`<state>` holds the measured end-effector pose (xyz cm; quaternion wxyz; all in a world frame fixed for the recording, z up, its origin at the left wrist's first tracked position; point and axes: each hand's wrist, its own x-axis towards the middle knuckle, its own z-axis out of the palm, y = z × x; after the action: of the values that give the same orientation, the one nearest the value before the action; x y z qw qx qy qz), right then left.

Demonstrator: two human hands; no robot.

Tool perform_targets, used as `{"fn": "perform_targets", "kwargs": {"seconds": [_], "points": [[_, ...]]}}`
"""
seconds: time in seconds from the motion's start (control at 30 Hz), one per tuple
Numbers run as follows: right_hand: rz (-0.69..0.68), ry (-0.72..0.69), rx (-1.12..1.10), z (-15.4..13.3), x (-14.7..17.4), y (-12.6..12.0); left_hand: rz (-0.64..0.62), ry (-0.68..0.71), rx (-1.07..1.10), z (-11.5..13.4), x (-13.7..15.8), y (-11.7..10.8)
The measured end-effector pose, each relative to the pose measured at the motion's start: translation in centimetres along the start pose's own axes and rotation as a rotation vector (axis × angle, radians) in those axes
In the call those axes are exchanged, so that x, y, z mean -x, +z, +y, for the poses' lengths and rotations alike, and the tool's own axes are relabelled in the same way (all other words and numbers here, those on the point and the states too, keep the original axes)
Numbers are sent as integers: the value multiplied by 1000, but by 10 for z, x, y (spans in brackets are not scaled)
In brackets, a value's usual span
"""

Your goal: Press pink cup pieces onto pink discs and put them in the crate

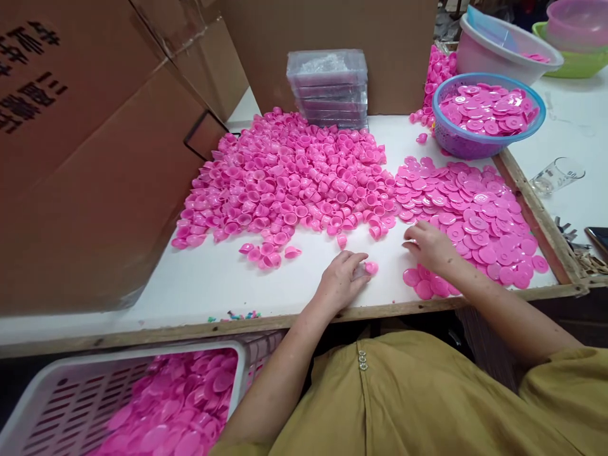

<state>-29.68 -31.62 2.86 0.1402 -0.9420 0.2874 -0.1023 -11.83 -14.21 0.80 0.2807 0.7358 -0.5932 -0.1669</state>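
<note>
My left hand (pixel 341 280) rests near the table's front edge, its fingers closed around a small pink toy cup (pixel 372 268) that pokes out past the fingertips. A pale, translucent patch shows beside the cup in that grip; I cannot make out what it is. To the right, my right hand (pixel 430 246) hovers by the pink discs (pixel 475 215), with its fingers curled together. Whatever they hold, if anything, is hidden. Beyond both hands spreads a large heap of pink toy cups (pixel 304 171). One loose cup (pixel 341 240) lies just past my left hand.
A big cardboard box (pixel 95 164) stands at left. Clear plastic boxes (pixel 327 88) are stacked behind the heap. A blue basket (pixel 489 142) of discs, a white basin (pixel 503 47) and a drinking glass (pixel 558 175) are at right. Below the table sits a crate (pixel 242 354) of pink pieces.
</note>
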Motion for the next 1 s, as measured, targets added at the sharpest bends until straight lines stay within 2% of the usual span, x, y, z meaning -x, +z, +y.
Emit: {"fn": "perform_targets", "kwargs": {"seconds": [0.07, 0.13, 0.27, 0.33, 0.4, 0.5, 0.53, 0.6, 0.67, 0.77, 1.0], "points": [[-35, 47, 200, 18, 3, -12, -6, 20, 12, 3, -4, 4], [-84, 52, 301, 29, 5, -15, -24, 58, 19, 6, -9, 9], [-59, 97, 268, 27, 2, -11, -18, 94, 1, 4, -12, 12], [-19, 152, 87, 16, -2, -12, 15, 71, -26, -1, -8, 8], [-72, 230, -276, -1, -6, -11, 41, 32, -38, -7, -2, 1], [-336, 354, -893, -35, -12, 0, 67, -34, -21, -15, 6, -8], [-412, 389, -1033, -47, -15, 6, 70, -49, -13, -16, 8, -9], [-498, 434, -1172, -66, -19, 20, 60, -60, 0, -18, 9, -10], [-522, 464, -1168, -78, -25, 32, 47, -65, 6, -18, 9, -9], [-557, 493, -1049, -85, -33, 39, 37, -96, 30, -19, 8, -10], [-673, 548, -963, -88, -44, 31, -115, -114, 245, -22, 4, -29]]}}
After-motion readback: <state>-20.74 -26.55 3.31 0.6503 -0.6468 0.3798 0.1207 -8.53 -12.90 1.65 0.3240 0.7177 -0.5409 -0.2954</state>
